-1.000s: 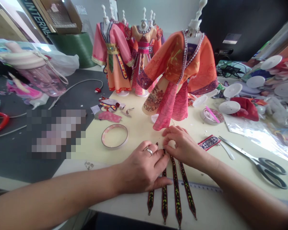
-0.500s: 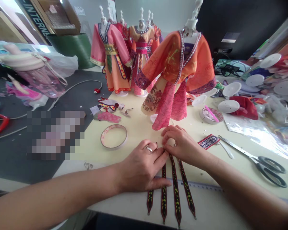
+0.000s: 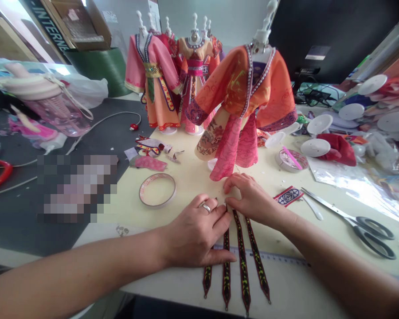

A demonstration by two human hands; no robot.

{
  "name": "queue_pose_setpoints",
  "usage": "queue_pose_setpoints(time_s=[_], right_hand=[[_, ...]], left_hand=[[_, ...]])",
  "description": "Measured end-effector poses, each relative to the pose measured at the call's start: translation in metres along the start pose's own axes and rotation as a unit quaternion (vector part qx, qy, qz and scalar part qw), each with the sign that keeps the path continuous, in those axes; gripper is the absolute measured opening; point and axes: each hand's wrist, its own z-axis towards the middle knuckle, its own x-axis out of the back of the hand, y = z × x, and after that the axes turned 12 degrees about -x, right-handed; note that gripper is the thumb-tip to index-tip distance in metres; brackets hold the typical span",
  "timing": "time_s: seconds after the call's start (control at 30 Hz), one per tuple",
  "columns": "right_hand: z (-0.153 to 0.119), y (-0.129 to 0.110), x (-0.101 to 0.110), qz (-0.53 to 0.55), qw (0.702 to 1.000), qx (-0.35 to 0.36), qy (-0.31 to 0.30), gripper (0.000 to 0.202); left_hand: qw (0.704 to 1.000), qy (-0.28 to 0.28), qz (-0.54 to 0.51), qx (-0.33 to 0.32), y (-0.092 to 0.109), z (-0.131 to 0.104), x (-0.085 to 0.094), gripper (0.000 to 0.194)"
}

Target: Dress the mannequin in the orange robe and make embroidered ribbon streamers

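Note:
Several narrow black embroidered ribbons (image 3: 244, 279) with red edges and green-yellow motifs lie side by side, their pointed lower ends towards me. My left hand (image 3: 199, 228), a ring on one finger, rests across the left ribbons. Its fingers are bent together at the upper end of one ribbon, and its thumb stretches over the strips. My right hand (image 3: 251, 197) pinches with thumb and forefinger at that same upper end, touching the left fingertips. The hands hide most of the upper ends. Beneath the ribbons runs a clear ruler (image 3: 275, 258).
Black-handled scissors (image 3: 359, 221) and a patterned trim piece (image 3: 288, 196) lie to the right. A tape roll (image 3: 157, 190) sits left of my hands. Beyond them stands an orange-and-pink doll costume (image 3: 242, 102) on a stand, with more costumes (image 3: 153, 84) behind.
My right thumb and forefinger have shifted very slightly at the ribbon's upper end. The view has moved a little; the left hand and ribbons otherwise look the same.

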Motion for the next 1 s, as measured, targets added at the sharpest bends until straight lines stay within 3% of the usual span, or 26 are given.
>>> queue_pose_setpoints(time_s=[1.0], right_hand=[[-0.0004, 0.001, 0.0049, -0.009, 0.999, 0.014, -0.028, 0.016]], left_hand=[[1.0, 0.001, -0.004, -0.003, -0.0006, 0.0003, -0.0005, 0.066]])
